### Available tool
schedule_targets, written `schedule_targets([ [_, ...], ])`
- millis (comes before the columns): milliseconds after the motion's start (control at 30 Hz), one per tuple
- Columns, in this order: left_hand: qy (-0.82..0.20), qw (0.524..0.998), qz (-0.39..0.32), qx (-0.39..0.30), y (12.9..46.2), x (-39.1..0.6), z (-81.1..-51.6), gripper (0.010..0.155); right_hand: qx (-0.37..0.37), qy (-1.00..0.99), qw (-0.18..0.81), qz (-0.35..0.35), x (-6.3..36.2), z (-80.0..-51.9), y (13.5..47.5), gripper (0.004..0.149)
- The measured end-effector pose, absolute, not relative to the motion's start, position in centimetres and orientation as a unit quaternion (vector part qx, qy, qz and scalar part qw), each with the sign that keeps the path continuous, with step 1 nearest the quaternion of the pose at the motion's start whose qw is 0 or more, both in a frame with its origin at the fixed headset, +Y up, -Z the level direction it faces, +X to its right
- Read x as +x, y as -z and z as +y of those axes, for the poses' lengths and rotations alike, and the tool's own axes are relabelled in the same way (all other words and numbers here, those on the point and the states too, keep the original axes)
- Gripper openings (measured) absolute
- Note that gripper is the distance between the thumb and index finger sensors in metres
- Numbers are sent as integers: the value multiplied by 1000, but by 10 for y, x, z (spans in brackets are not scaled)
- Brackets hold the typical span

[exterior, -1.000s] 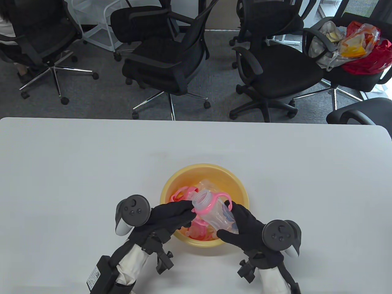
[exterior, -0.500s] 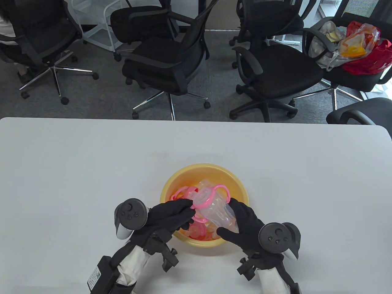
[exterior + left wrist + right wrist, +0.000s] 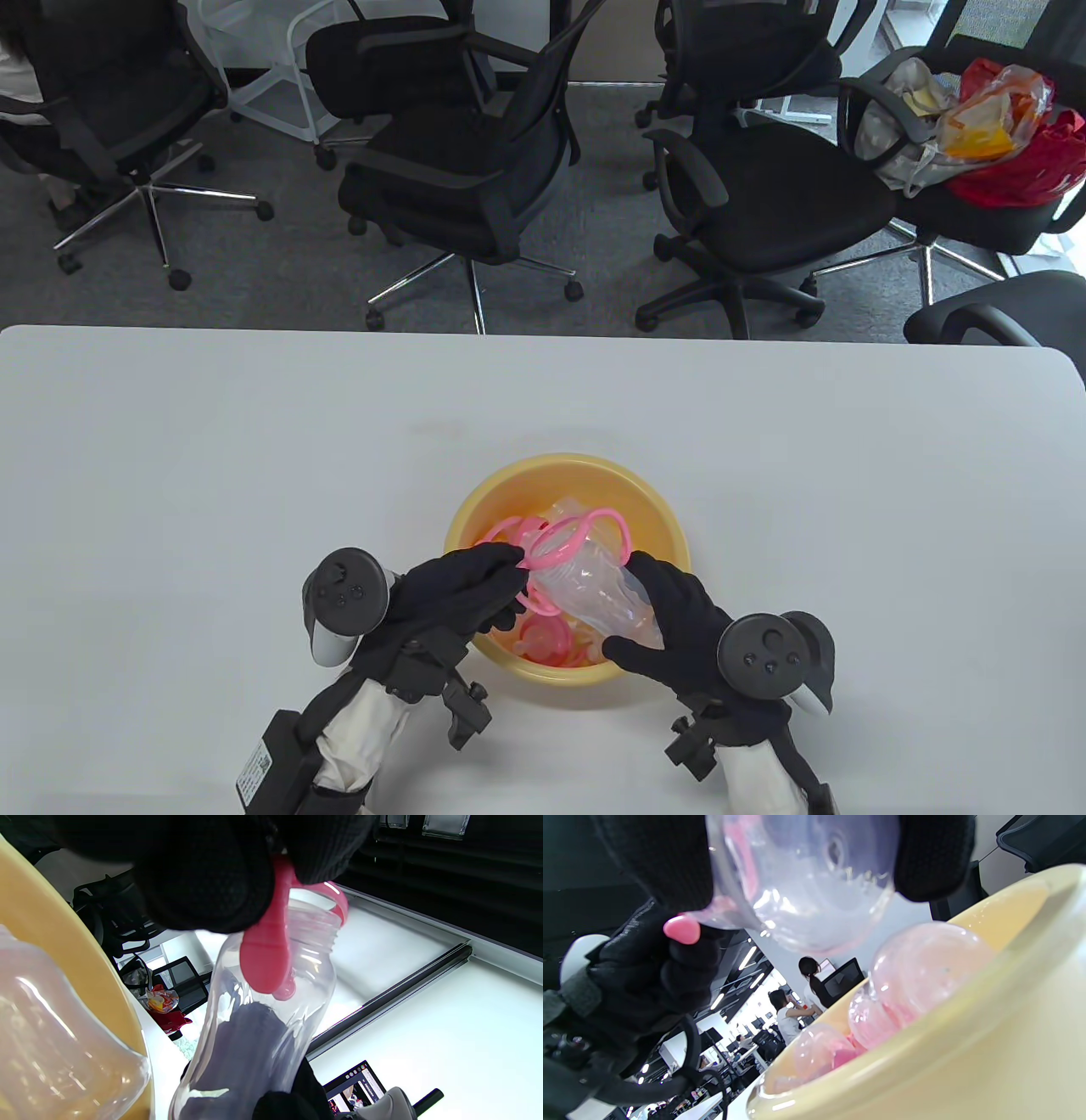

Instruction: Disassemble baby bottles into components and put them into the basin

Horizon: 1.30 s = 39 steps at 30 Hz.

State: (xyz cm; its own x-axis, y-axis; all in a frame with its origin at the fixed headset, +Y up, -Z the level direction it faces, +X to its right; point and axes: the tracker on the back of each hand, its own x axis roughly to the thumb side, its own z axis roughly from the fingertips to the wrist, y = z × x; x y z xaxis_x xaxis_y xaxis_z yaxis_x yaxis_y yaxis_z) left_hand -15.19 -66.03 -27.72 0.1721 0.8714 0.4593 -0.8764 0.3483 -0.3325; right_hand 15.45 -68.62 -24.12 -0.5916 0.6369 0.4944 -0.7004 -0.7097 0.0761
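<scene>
A clear baby bottle body (image 3: 598,581) is held tilted over the yellow basin (image 3: 645,497). My right hand (image 3: 670,615) grips the bottle's base end, seen close in the right wrist view (image 3: 806,878). A pink handle ring (image 3: 568,543) sits at the bottle's neck, and my left hand (image 3: 475,586) pinches it there. The left wrist view shows the pink handle (image 3: 267,955) under my fingers against the bottle (image 3: 263,1018). Pink caps and clear parts (image 3: 547,637) lie inside the basin (image 3: 967,1052).
The white table (image 3: 212,441) spreads wide around the basin. Several black office chairs (image 3: 475,161) stand beyond the table's far edge. One chair at the right holds bags (image 3: 976,119).
The bottle's neck has tipped away from the camera and downward toward the basin. The pink handle ring has slid up off the neck. My left hand has shifted slightly left.
</scene>
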Motion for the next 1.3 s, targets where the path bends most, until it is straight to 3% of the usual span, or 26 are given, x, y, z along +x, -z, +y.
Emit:
schedule_targets([
  [433, -629, 719, -291, -53, 289, -162, -670, 47, 276, -885, 372, -37, 156, -681, 241, 87],
  [567, -674, 692, -254, -40, 296, -180, -675, 48, 264, -890, 370, -35, 166, -681, 243, 87],
  [667, -649, 727, -225, -11, 300, -192, -676, 47, 260, -874, 408, -37, 172, -682, 245, 87],
  [1000, -548, 831, -92, -8, 303, -193, -694, 47, 245, -862, 442, -45, 178, -685, 246, 86],
  [1300, -492, 870, -34, -15, 307, -192, -709, 46, 241, -861, 445, -45, 177, -684, 246, 86],
])
